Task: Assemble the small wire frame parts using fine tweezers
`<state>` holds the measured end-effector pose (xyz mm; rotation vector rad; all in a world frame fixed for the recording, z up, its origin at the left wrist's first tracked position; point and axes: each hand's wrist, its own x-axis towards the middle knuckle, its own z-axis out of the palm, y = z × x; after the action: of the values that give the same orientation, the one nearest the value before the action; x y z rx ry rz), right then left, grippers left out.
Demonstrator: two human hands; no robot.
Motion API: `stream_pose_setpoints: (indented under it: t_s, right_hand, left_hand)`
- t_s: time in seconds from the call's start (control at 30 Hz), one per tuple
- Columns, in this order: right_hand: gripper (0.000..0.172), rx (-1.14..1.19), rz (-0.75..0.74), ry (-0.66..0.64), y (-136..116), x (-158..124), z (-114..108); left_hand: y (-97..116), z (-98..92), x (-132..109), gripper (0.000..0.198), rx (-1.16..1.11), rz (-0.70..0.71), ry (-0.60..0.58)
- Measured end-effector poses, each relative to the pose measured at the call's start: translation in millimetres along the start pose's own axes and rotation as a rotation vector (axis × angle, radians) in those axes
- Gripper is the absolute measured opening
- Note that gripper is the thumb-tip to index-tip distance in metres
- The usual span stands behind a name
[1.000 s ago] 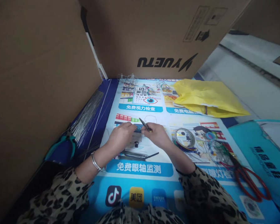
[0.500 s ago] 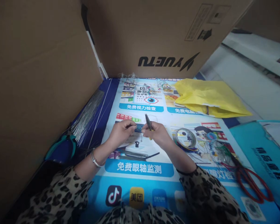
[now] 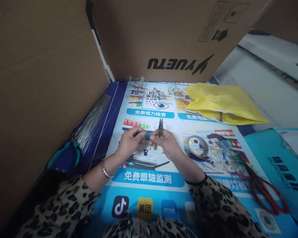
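My right hand is closed around small pliers with yellow handles; their dark jaws point away from me and look slightly parted. Just left of it, my left hand is pinched, thumb against fingers, on something too thin and small to make out, perhaps a wire end. A narrow gap separates the two hands. Below them on the printed sheet lies a bundle of dark thin strips.
Cardboard walls rise at the back and left. Wire lengths and teal-handled pliers lie left. Rightward are a tape roll, tangled wires, red-handled scissors, a yellow bag and a teal bag.
The pliers in my right hand have turned more upright, and their yellow handles now show spread apart below the fingers. My left hand keeps its pinch and has barely moved.
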<state>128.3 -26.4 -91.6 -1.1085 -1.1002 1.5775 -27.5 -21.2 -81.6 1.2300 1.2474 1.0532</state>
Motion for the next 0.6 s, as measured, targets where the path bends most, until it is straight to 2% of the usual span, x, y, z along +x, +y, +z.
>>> stream_pose_setpoints:
  t_s: [0.33, 0.6]
  right_hand:
    - [0.019, -0.012, -0.032, 0.016, 2.5, 1.6, -0.2]
    - [0.026, 0.013, -0.044, 0.083, 5.9, 2.8, 2.2]
  left_hand:
    - [-7.4, 3.2, -0.9, 0.014, -0.085, 0.017, 0.009]
    - [-11.3, 7.3, 0.2, 0.017, -0.128, 0.022, 0.000]
